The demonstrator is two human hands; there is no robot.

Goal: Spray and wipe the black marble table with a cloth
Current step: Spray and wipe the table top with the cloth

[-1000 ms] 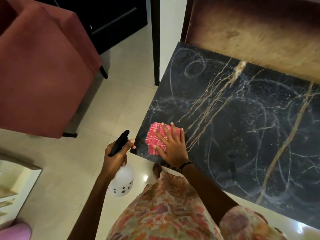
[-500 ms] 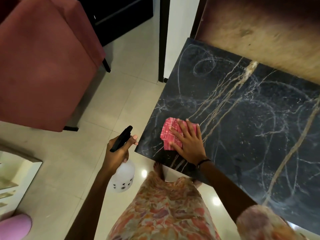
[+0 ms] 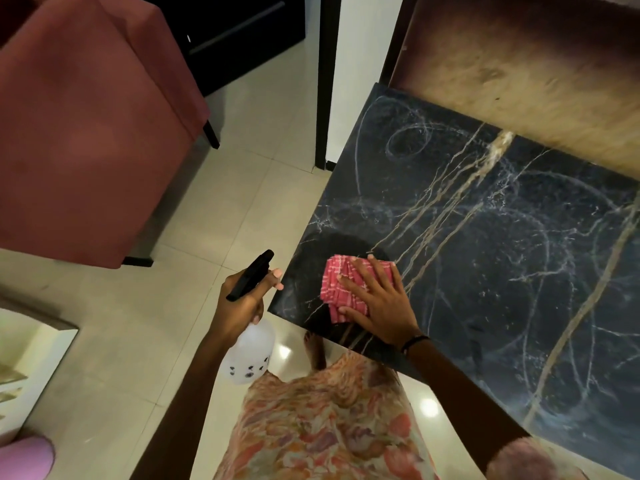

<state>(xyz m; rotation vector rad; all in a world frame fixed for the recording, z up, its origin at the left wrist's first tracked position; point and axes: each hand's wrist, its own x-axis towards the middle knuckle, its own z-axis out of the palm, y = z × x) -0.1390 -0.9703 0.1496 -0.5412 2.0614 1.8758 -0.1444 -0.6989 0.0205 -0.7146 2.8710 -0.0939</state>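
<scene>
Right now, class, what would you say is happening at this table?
A person is cleaning a black marble table. The right hand lies flat, fingers spread, pressing a pink checked cloth onto the table's near left corner. The left hand grips a white spray bottle by its black trigger head, held off the table's edge above the tiled floor. Pale swirling marks show across much of the marble. A red armchair stands to the left.
</scene>
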